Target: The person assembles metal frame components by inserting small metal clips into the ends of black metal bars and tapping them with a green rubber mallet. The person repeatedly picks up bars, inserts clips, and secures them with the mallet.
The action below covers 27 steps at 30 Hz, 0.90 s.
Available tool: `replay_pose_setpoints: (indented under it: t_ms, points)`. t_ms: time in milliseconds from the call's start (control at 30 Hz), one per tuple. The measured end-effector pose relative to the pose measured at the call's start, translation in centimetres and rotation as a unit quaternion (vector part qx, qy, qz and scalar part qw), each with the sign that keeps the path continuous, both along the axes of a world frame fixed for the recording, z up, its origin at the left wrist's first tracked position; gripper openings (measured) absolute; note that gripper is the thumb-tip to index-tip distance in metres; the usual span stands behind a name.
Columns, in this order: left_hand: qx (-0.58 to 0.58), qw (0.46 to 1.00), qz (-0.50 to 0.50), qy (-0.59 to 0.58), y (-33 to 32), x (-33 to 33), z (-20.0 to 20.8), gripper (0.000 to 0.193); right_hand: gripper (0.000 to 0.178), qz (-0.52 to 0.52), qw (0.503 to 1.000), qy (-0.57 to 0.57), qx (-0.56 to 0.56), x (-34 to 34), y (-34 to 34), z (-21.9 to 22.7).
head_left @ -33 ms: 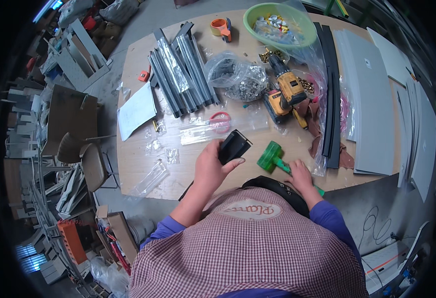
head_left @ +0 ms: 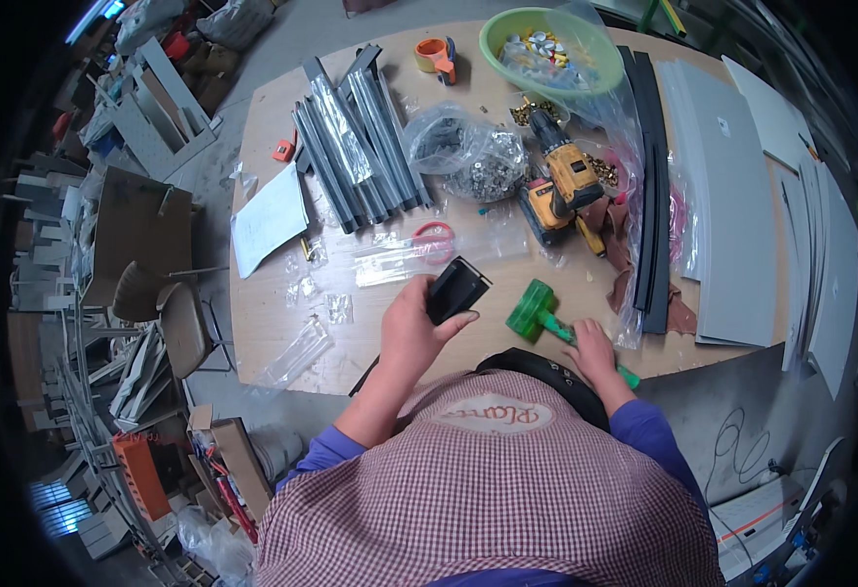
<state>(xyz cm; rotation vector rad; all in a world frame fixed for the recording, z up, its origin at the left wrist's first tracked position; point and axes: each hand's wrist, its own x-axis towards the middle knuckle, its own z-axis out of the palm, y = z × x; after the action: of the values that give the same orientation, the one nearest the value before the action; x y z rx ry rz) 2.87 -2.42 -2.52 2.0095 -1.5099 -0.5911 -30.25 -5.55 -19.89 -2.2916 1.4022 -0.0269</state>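
Note:
My left hand (head_left: 416, 325), in front of me, is closed around the end of a black profile (head_left: 457, 291), a channel-like piece with a squared, hollow-looking end. A thin dark length shows behind my left forearm, perhaps more of the same piece. To the right, a green mallet (head_left: 531, 308) lies on the table with its head to the left. My right hand (head_left: 592, 348) rests over its handle, fingers curled onto it; the handle's end shows past my wrist. Beyond my left hand lie red-handled scissors (head_left: 434, 242) on or under clear plastic sleeves (head_left: 380, 266).
Wrapped grey profiles (head_left: 361, 147), a bag of metal fittings (head_left: 488, 161), a yellow-black cordless drill (head_left: 571, 171) and a green basin (head_left: 556, 88) stand farther back on the table (head_left: 419, 357). Long black strips (head_left: 652, 196) and white panels (head_left: 732, 196) lie along the right. An orange tape dispenser (head_left: 436, 59) is at the back.
My left hand and the black profile have shifted very slightly left. My right hand stays on the mallet handle.

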Motion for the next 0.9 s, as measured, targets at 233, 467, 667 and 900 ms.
replay_pose_setpoints:
  t_ms: [233,467,667,900]
  points:
    - [-0.023,0.987,0.052,-0.153,0.7,2.6,-2.2,0.061,0.034,-0.123,0.914,-0.287,0.259,1.7,-0.6,10.5]
    - [-0.102,0.978,-0.016,-0.18,0.4,2.4,-2.3,0.05,0.029,-0.094,0.851,-0.372,0.358,7.4,-1.5,21.1]
    - [-0.112,0.975,-0.003,-0.19,0.5,3.6,-0.9,0.045,0.034,-0.229,0.723,-0.575,0.307,7.8,-2.3,22.5]
    - [-0.125,0.972,-0.111,-0.166,-0.2,2.3,-0.8,0.048,0.031,-0.163,0.827,-0.359,0.401,7.5,-2.9,22.6]
